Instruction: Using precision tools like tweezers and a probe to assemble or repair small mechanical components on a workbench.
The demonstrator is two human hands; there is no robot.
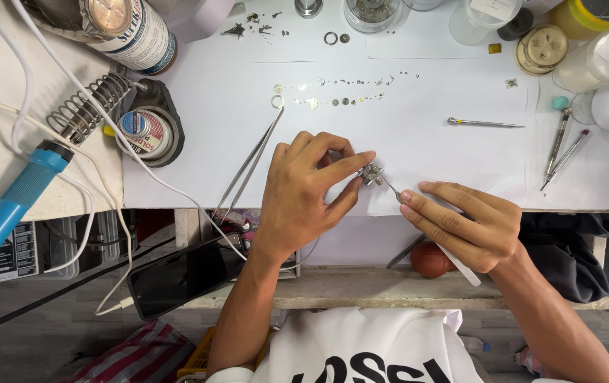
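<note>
While the left hand point(303, 188) pinches a small metal watch part point(372, 173) between its fingertips at the front edge of the white desk point(432, 152), the right hand point(464, 223) grips a thin tool point(392, 189) whose tip touches it. Long tweezers point(251, 164) lie just left.

Tweezers point(251, 164) lie left of the watch movement point(371, 173), screwdriver point(484, 124) right.

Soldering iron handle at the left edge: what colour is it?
Light blue plastic handle, with a darker blue collar; seen in the head view.
</note>
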